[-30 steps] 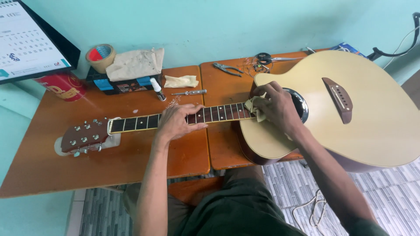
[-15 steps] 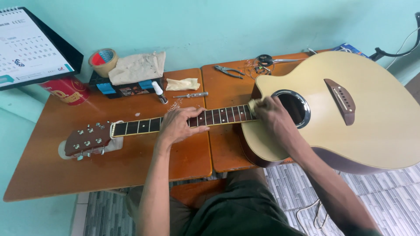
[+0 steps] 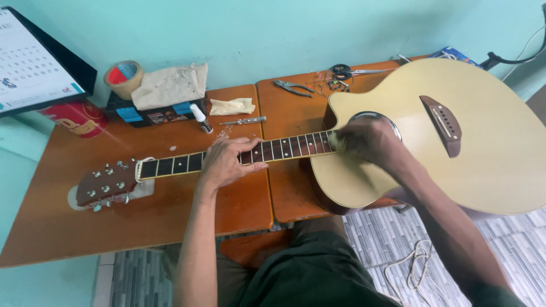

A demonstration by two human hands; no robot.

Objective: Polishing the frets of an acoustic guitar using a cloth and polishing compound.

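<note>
Orange table (image 3: pixel 142 222) under a teal wall carries a pale guitar (image 3: pixel 483 148) lying crosswise, neck pointing left; left hand (image 3: pixel 227 162) rests spread flat on the neck, right hand (image 3: pixel 369 142), blurred, presses a cloth (image 3: pixel 336 142) where neck meets body.

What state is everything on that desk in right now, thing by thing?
Guitar: lying flat, face up, no strings visible.
Left hand: pressing down on the guitar neck.
Right hand: blurred, on a pale cloth at the neck's end.
Tape roll: on its side.
Pliers: lying flat, handles slightly apart.
Red can: lying on its side.
</note>
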